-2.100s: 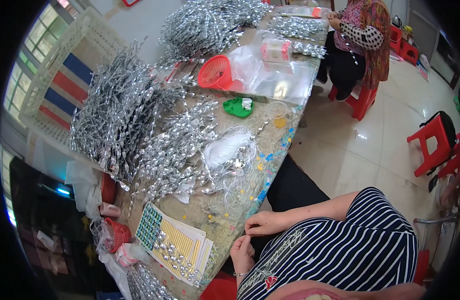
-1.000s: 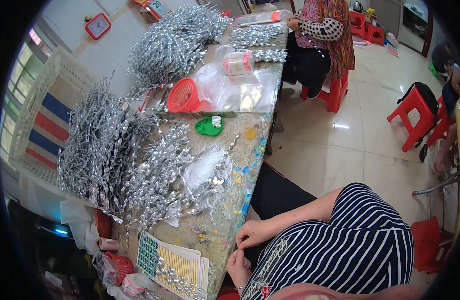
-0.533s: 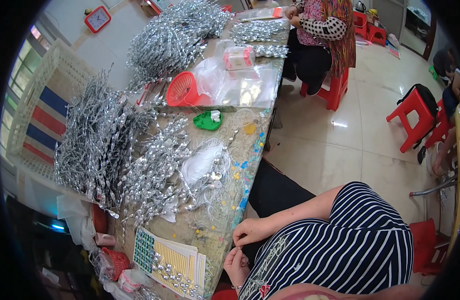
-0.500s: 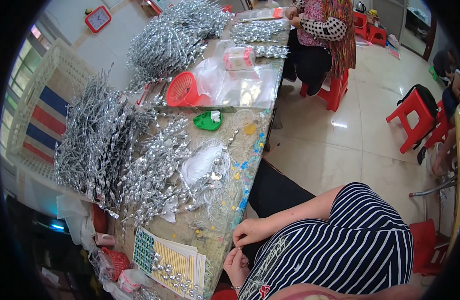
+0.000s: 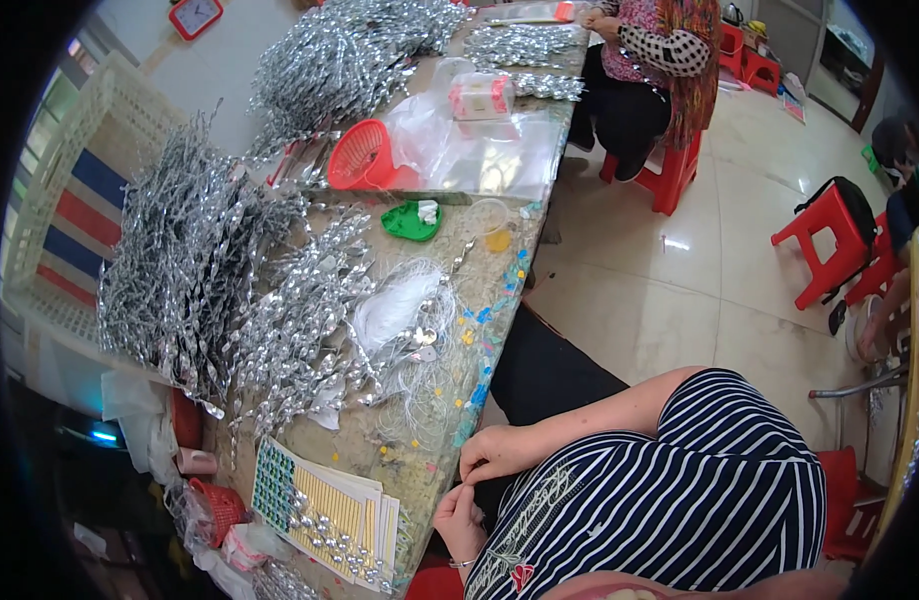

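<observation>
Near wispy thread (image 5: 398,308), curled fingers (image 5: 472,462) seemingly touch.

Tee (image 5: 670,500) is navy with white stripes, strands (image 5: 180,270) all silver, thread bundle (image 5: 395,308) white, basket (image 5: 358,155) bright red, dish (image 5: 404,226) green, coworker's sleeve (image 5: 665,50) black-and-white checked lol.

So both hands are just off the bench (image 5: 365,432) edge, right hand (image 5: 494,453) above left hand (image 5: 462,524) in frame, fingers pinched and nearly meeting. Whatever's between them is too tiny to make out. Closest stuff is a stack of cards (image 5: 315,512) with silver bits on top. Past that: silver strands (image 5: 185,265) everywhere, a white thread bundle (image 5: 395,308), a green dish (image 5: 405,224), and a co-worker (image 5: 635,85) on a red stool (image 5: 673,175).
</observation>
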`<state>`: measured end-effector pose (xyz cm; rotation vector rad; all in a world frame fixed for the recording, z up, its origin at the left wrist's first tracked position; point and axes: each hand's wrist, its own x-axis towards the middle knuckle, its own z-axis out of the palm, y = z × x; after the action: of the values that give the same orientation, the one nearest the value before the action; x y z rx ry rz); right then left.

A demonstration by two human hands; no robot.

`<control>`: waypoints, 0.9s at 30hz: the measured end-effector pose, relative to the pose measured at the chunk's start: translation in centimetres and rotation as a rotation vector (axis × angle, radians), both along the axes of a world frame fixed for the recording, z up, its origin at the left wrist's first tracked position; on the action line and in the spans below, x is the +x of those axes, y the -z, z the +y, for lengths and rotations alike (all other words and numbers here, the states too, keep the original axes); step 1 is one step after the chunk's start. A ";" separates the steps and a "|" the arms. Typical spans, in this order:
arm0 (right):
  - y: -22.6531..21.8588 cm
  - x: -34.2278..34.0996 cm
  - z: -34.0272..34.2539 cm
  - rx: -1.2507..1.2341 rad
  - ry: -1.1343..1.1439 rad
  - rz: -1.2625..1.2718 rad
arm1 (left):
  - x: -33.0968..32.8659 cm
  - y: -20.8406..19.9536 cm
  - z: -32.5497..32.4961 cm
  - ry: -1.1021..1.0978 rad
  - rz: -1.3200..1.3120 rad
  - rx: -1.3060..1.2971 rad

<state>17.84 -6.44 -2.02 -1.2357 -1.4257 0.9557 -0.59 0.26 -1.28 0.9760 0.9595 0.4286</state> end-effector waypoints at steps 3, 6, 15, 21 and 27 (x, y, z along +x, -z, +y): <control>-0.4 0.0 -0.2 0.007 -0.014 -0.051 | -0.1 -0.4 -0.3 0.012 0.050 0.007; -0.3 0.1 -0.2 0.043 -0.012 -0.114 | -0.1 -0.4 -0.3 -0.003 0.039 -0.021; -0.5 -0.3 -0.1 0.118 -0.007 -0.118 | -0.3 -0.9 -0.8 -0.014 0.043 0.002; -3.7 0.7 0.3 0.188 0.115 -0.278 | 1.2 -3.0 -0.3 -0.021 0.049 0.078; -5.9 -0.8 0.4 0.009 0.021 -0.126 | -0.6 -4.2 -1.2 -0.058 0.022 0.051</control>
<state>17.08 -6.08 3.92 -1.3211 -1.5105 0.8692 -1.21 -0.94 2.92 1.0033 1.0028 0.4936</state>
